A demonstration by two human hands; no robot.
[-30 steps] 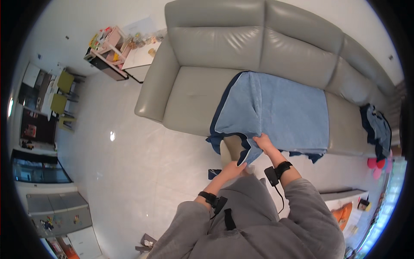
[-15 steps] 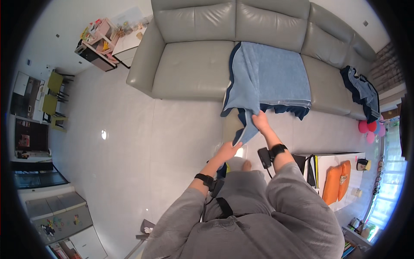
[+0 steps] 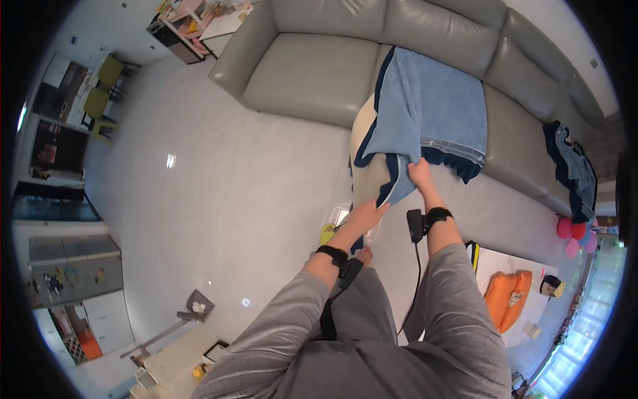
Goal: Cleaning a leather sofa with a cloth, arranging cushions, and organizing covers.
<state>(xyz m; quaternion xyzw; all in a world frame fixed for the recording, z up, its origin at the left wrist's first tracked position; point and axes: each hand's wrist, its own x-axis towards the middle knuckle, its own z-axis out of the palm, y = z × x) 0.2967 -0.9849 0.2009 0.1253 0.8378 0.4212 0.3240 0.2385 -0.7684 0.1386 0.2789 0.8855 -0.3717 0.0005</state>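
Note:
A blue sofa cover (image 3: 452, 100) with a dark navy ruffled edge lies over the middle of the grey leather sofa. Its near left part is folded over and pulled toward me. My left hand (image 3: 365, 218) is closed on the lower tip of this part. Farther along the same edge, to the right, my right hand (image 3: 420, 174) pinches the cloth. Between the two hands the fabric hangs slack, with its navy border showing. Beneath the fold a cream surface (image 3: 372, 176) comes into sight; I cannot tell what it belongs to.
The grey sofa (image 3: 312, 70) spans the far side, with another blue cloth (image 3: 573, 166) at its right end. Right of me stands a white table (image 3: 488, 266) bearing an orange padded thing (image 3: 508, 299). Balloons (image 3: 570, 233) sit at the far right. A low cabinet (image 3: 189, 366) is near left.
My view has turned and shifted. Both hands still hold the cover; its near left part is drawn back to the right, baring more of the cream surface.

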